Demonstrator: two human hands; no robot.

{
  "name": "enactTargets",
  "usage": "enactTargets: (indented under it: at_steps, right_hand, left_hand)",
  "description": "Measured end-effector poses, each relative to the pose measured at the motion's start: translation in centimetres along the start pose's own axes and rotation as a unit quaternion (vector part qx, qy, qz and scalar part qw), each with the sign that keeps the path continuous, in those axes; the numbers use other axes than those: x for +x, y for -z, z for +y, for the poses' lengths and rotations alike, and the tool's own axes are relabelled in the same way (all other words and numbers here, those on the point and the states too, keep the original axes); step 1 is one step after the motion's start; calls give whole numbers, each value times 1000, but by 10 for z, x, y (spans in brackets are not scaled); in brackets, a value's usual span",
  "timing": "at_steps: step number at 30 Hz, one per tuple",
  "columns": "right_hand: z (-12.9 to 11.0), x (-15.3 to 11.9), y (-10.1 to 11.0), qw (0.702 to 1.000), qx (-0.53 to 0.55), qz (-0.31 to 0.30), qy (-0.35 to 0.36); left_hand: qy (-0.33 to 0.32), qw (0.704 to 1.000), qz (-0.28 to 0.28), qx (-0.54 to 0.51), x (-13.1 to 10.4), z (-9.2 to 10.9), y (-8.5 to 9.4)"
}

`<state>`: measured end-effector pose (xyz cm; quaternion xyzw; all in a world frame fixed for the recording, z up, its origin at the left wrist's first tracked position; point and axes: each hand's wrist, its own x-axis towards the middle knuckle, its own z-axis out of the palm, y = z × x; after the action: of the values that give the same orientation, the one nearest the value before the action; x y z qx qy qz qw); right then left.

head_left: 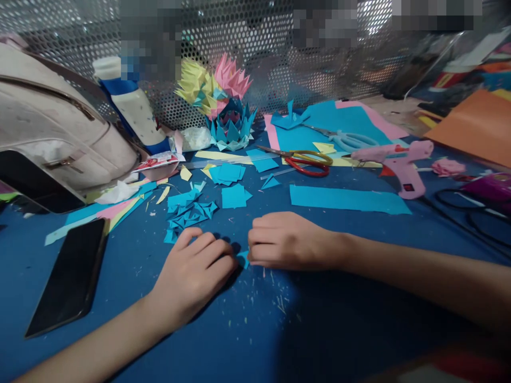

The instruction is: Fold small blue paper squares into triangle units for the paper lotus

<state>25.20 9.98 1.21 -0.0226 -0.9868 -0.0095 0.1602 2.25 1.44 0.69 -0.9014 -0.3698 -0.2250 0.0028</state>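
A small blue paper piece [242, 259] lies at the centre, between my two hands and partly covered by their fingertips. My left hand [195, 274] has curled fingers at its left side. From the right, my right hand [289, 242] pinches the piece's other side with bent fingers. Folded blue paper pieces [191, 213] are heaped just beyond my left hand. Blue paper squares [234, 196] lie farther back, and a long blue strip [347, 200] rests beyond my right hand.
A phone [69, 276] lies at left, near a bag [59, 117] and bottle [133, 109]. Paper flowers [229, 122] stand at the back. Scissors [307, 162] and a pink glue gun [403, 162] with a cable are at right.
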Motion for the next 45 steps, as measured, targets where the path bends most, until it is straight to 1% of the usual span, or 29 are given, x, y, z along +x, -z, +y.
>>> enactTargets:
  at_steps: [2,4,9,13,16,19,23,25,27,29,32,35,40,42,45]
  right_hand:
    - [-2,1,2,999,-45,-13,22]
    - [-4,1,2,999,-41,-13,11]
    - [-6,-2,-3,993,84,-11,-76]
    - [-7,-1,-4,974,171,-16,-147]
    - [-7,0,-5,961,212,-27,-175]
    - [-7,0,-6,964,208,-22,-163]
    - [-10,-2,-8,989,108,18,-96]
    - [-12,-2,-8,995,61,35,-67]
    - [-13,-1,-8,996,47,43,-61]
    - [-13,0,-8,994,70,45,-74]
    - [-10,0,-11,985,131,47,-97]
    - [-8,1,-12,978,163,41,-124]
    - [-8,3,-9,946,247,3,-210]
    - [-8,4,-8,938,257,1,-231]
    - [-10,6,-8,940,240,-2,-241]
  left_hand:
    - [-51,998,9,38,0,0,0]
    - [-77,996,12,39,0,0,1]
    - [-78,997,16,10,-3,0,4]
    - [-73,997,1,-15,-6,-3,6]
    - [-76,997,-5,-33,-7,-7,6]
    - [-86,995,-6,-41,-9,-11,6]
    - [-87,995,-3,-49,-11,-14,3]
    - [-86,995,1,-51,-12,-14,2]
    - [-91,995,5,-49,-13,-15,2]
    - [-99,994,0,-46,-13,-14,2]
    - [-109,993,-21,-37,-14,-15,3]
    - [-112,993,-30,-33,-13,-15,4]
    - [-131,990,-46,-32,-12,-16,7]
    - [-137,989,-52,-30,-12,-16,8]
    - [-140,988,-57,-29,-13,-16,8]
